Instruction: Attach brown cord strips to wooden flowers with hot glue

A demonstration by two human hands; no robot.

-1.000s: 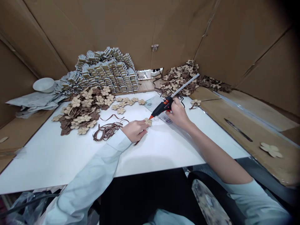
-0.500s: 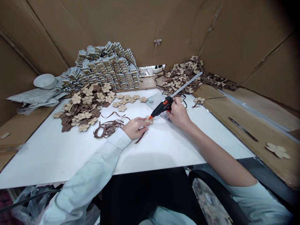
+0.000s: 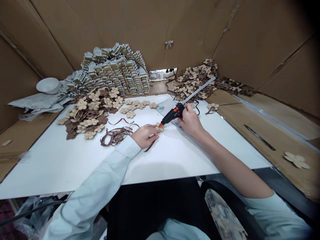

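Your left hand [image 3: 143,136] was mostly curled up, with its fingertips holding the edge of a flower [image 3: 161,129] on the white table [image 3: 175,166]. Your right hand [image 3: 191,120] was wrapped around the handle of a black glue gun [image 3: 173,115]. I could not tell if you were pressing its trigger. The flower was right at the glue gun's orange tip. Your left fingers were very close to that tip, so a little slip might have burned them. Squeezing too hard might have spilled glue over the petals. The flower looked small and pale tan, with round petals, and your fingers hid some of it. A brown strip [image 3: 150,146] poked out on your side of the glue gun. Left of the glue gun lay a tangle of brown ribbon [image 3: 115,136], and farther left, a big heap of flowers [image 3: 91,115]. Another heap [image 3: 196,78] sat behind the glue gun.
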